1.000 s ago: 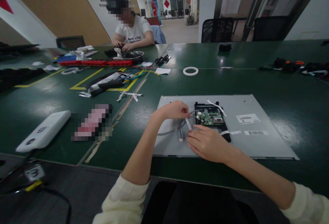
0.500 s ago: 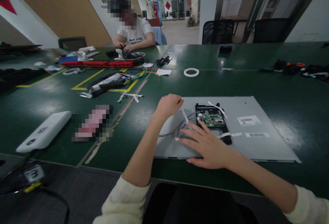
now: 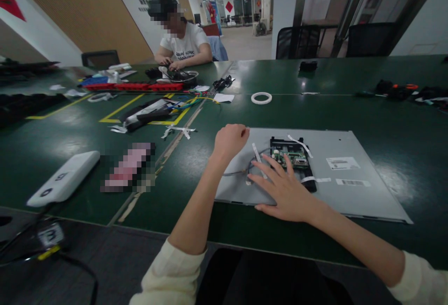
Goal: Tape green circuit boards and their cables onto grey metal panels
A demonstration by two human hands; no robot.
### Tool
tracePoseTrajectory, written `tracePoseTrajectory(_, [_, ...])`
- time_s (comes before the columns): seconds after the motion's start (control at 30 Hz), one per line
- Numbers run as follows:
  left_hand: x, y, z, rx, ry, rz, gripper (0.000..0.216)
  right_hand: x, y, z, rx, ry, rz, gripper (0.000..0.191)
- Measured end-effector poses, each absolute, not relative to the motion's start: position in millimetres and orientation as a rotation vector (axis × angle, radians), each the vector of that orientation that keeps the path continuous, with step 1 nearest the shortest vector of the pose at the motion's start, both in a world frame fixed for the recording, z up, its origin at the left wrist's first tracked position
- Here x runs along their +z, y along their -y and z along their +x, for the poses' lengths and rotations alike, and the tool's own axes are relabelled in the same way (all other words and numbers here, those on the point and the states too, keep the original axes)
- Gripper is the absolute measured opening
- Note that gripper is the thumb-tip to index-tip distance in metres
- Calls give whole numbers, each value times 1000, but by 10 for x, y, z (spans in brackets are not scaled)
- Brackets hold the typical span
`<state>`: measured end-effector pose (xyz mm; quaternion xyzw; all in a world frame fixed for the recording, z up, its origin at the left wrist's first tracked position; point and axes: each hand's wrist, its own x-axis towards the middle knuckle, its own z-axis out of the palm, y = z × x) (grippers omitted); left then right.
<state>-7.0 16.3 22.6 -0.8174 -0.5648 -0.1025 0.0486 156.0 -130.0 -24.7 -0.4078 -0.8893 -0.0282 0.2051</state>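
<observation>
A grey metal panel (image 3: 336, 188) lies flat on the green table, with a small green circuit board (image 3: 291, 155) in a black frame at its middle. Grey cables (image 3: 241, 172) and a white tape strip (image 3: 257, 152) lie to the board's left. My right hand (image 3: 285, 190) rests flat on the panel, fingers spread over the cables and tape. My left hand (image 3: 231, 141) is curled into a loose fist at the panel's far left corner; what it holds, if anything, is hidden.
A white tape roll (image 3: 261, 98) lies beyond the panel. A white device (image 3: 63, 179) sits at the left. Red trays (image 3: 133, 86), cables and tools crowd the far left, where another person (image 3: 182, 39) works. Black tools (image 3: 399, 89) lie at the far right.
My right hand has opened from a pinch near the cables and now lies flat. My left hand has lifted away from the cables toward the panel's far left corner.
</observation>
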Motion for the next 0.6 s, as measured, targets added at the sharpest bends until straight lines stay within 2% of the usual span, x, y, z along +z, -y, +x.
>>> tracePoseTrajectory(0.3, [216, -178, -101, -328, 1703, -2505, 43, -348, 1003, 1799, -221, 2283, -1423, 52])
tracePoseTrajectory(0.6, [201, -170, -65, -269, 1646, -2564, 44, -539, 599, 2634, -413, 1959, -1953, 50])
